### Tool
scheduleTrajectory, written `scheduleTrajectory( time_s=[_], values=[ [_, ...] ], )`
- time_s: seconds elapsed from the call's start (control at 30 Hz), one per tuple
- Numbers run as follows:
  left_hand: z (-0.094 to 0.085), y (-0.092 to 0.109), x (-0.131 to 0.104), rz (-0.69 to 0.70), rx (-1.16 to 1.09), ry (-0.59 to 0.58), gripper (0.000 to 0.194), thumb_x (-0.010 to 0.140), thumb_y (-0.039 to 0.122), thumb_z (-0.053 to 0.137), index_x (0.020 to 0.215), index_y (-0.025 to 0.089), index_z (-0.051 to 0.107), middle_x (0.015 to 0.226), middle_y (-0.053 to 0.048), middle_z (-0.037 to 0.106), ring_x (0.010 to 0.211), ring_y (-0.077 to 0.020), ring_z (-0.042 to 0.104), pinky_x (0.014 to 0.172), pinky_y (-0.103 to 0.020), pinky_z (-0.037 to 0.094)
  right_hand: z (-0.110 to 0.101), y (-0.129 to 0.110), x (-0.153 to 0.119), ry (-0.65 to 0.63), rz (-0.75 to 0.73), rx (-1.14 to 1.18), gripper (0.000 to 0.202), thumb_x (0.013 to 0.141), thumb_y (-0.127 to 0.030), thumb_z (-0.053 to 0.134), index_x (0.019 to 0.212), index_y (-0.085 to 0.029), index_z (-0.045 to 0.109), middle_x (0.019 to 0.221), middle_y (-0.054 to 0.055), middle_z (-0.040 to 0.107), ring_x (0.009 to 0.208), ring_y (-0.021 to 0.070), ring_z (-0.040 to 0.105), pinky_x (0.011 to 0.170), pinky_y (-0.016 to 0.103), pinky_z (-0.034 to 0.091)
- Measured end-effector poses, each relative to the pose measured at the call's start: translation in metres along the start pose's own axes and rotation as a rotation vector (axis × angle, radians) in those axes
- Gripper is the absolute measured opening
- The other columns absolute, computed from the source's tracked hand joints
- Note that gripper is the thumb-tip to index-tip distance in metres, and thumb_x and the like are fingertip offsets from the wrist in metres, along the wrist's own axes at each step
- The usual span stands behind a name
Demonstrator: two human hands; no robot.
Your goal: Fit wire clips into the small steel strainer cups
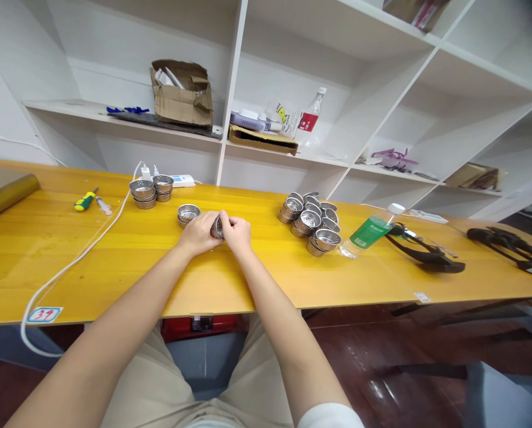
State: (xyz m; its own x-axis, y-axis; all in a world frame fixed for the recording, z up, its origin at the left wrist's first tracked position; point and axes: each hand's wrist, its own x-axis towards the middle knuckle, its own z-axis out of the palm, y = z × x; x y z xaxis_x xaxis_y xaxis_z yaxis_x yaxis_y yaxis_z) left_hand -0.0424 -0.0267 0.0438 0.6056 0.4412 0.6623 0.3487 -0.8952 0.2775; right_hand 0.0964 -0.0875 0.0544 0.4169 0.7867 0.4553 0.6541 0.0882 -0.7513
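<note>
Both of my hands meet over the yellow table, gripping one small perforated metal strainer cup [218, 227] tilted on its side. My left hand [198, 233] wraps its left side, and my right hand [236, 232] pinches it from the right with the thumb on top. Just behind my left hand stands a short stack of the same strainer cups [188, 214]. Farther left are two more stacks [143, 193] of them. A larger group of stacked strainer cups [310, 221] sits to the right of my hands.
A green-labelled bottle [369, 233] stands right of the large group, with a black strap-like object [421, 252] beyond it. A yellow-green screwdriver [85, 201] and a white cable [81, 257] lie at left. White shelves [287, 53] rise behind the table [127, 267].
</note>
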Motion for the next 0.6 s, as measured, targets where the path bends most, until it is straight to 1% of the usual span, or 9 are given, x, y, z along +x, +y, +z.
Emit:
scheduleTrajectory(
  time_s=[0.13, 0.27, 0.33, 0.43, 0.53, 0.6],
  values=[
    [0.000, -0.002, -0.001, -0.020, 0.066, 0.003, 0.055, 0.073, 0.022, 0.073, 0.126, 0.020, 0.057, 0.122, -0.013, 0.069, 0.116, -0.0335, 0.065, 0.103, -0.047, 0.051, -0.001, 0.005, 0.007, -0.098, 0.059, 0.065, 0.067, 0.093, -0.072, 0.046, 0.048, -0.023, 0.045, 0.048, -0.001, 0.039, 0.053, 0.0132, 0.042, 0.052, 0.027, 0.029],
    [-0.003, -0.002, -0.001, -0.040, 0.112, 0.015, 0.054, 0.075, 0.025, 0.073, 0.126, 0.020, 0.057, 0.125, -0.013, 0.069, 0.119, -0.0346, 0.065, 0.104, -0.047, 0.049, -0.001, 0.010, 0.013, -0.197, 0.155, 0.154, 0.070, 0.088, -0.077, 0.050, 0.044, -0.023, 0.045, 0.043, -0.002, 0.041, 0.049, 0.0127, 0.044, 0.052, 0.026, 0.034],
    [-0.004, -0.002, -0.001, -0.044, 0.122, 0.019, 0.051, 0.076, 0.026, 0.073, 0.124, 0.020, 0.058, 0.124, -0.014, 0.070, 0.118, -0.0345, 0.065, 0.103, -0.047, 0.049, -0.001, 0.012, 0.016, -0.223, 0.187, 0.212, 0.068, 0.086, -0.077, 0.053, 0.045, -0.023, 0.046, 0.042, -0.002, 0.043, 0.048, 0.0130, 0.046, 0.052, 0.026, 0.037],
    [-0.005, -0.002, -0.001, -0.065, 0.109, 0.052, 0.051, 0.077, 0.030, 0.075, 0.124, 0.019, 0.059, 0.124, -0.014, 0.070, 0.117, -0.0345, 0.066, 0.102, -0.046, 0.050, -0.002, 0.012, 0.018, -0.244, 0.264, 0.420, 0.068, 0.085, -0.079, 0.054, 0.047, -0.025, 0.038, 0.041, -0.003, 0.040, 0.045, 0.0129, 0.046, 0.053, 0.026, 0.041],
    [-0.007, -0.002, 0.001, -0.133, 0.059, 0.099, 0.057, 0.075, 0.038, 0.079, 0.125, 0.021, 0.059, 0.124, -0.012, 0.070, 0.117, -0.0345, 0.066, 0.103, -0.046, 0.050, -0.006, 0.011, 0.021, -0.306, 0.372, 0.716, 0.070, 0.087, -0.084, 0.044, 0.052, -0.027, 0.027, 0.044, -0.004, 0.035, 0.046, 0.0129, 0.046, 0.054, 0.026, 0.045],
    [-0.008, -0.001, 0.002, -0.179, 0.017, 0.127, 0.058, 0.074, 0.042, 0.081, 0.124, 0.021, 0.059, 0.122, -0.011, 0.071, 0.116, -0.0334, 0.066, 0.102, -0.045, 0.051, -0.011, 0.011, 0.024, -0.318, 0.411, 0.863, 0.070, 0.089, -0.086, 0.036, 0.055, -0.026, 0.023, 0.047, -0.005, 0.033, 0.047, 0.0126, 0.045, 0.054, 0.026, 0.045]
  ],
)
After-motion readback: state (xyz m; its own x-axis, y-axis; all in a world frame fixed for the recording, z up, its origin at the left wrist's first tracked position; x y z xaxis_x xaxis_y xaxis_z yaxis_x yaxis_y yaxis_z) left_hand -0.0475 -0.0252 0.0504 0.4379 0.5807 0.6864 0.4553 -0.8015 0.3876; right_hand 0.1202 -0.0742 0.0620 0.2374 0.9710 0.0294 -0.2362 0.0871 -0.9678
